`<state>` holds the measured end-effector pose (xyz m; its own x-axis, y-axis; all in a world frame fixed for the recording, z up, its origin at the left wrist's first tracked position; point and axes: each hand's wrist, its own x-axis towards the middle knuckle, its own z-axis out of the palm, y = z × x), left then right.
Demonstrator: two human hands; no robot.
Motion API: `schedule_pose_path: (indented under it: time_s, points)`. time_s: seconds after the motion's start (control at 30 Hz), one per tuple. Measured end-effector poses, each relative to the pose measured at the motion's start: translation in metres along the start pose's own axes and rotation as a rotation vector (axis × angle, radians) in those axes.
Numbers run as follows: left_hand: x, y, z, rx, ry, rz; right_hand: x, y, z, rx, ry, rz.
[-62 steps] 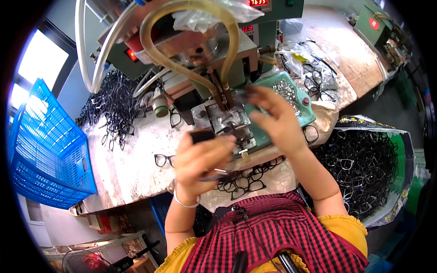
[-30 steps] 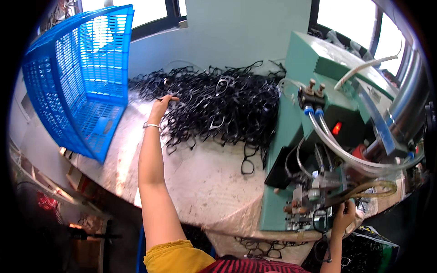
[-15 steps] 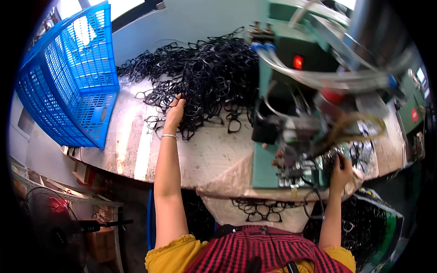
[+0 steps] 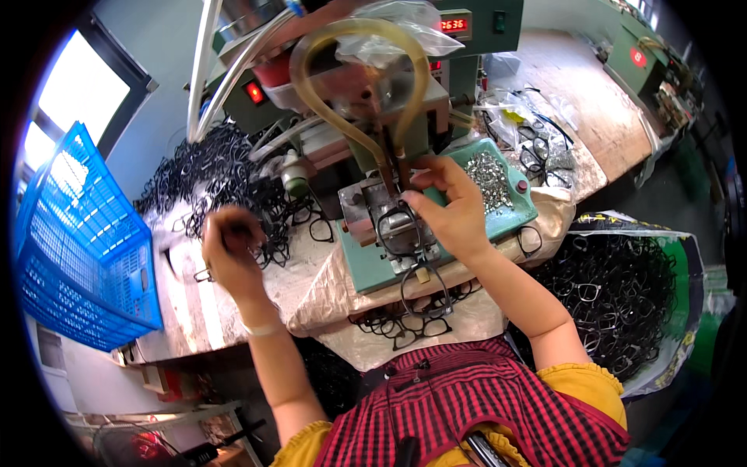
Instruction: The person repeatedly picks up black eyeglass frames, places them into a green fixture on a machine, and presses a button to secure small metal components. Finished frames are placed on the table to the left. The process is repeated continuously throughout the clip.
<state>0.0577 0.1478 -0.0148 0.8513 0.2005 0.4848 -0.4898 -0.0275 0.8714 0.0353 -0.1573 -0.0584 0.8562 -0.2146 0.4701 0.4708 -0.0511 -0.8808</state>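
Note:
My right hand (image 4: 457, 204) is at the front of the green bench machine (image 4: 366, 268), thumb and fingertips pinched at the top of a black eyeglass frame (image 4: 449, 300). The frame hangs against the metal fixture (image 4: 398, 227), its lower rim below the machine's front edge. To the left, my left hand (image 4: 232, 247) is blurred above the table, its fingers curled in beside a heap of black eyeglass frames (image 4: 191, 173). What lies within those fingers is too smeared to make out.
A blue plastic basket (image 4: 93, 249) leans at the left. Right of the fixture, a green tray (image 4: 520, 210) holds small metal parts. More frames hang in a row (image 4: 408, 333) along the table's front edge, and a large sack (image 4: 675, 342) of frames stands at lower right.
My view has swung right, toward the machine. My left hand has come away from the frame heap, nearer to me. My right hand has moved to the fixture, at the eyeglass frame.

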Motion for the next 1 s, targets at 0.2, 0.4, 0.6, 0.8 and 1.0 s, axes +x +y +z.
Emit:
schedule_pose_path:
  time_s: [0.2,0.4,0.6,0.8,1.0]
  points:
    - [-0.018,0.070,0.097,0.224,-0.186,0.314,0.002,-0.012,0.008,0.260,-0.065,0.148]
    - [-0.050,0.063,0.107,-0.180,-0.431,-0.073,-0.010,-0.038,-0.007,0.038,-0.125,0.091]
    - [-0.089,0.030,0.141,-0.631,-0.730,-1.267,0.008,0.045,-0.084,-1.065,-0.150,-0.051]
    - [-0.093,0.022,0.149,-0.692,-0.711,-1.280,-0.001,0.078,-0.106,-1.020,0.034,-0.179]
    - [-0.099,0.014,0.150,-0.744,-0.657,-1.253,-0.002,0.085,-0.102,-0.989,0.099,-0.182]
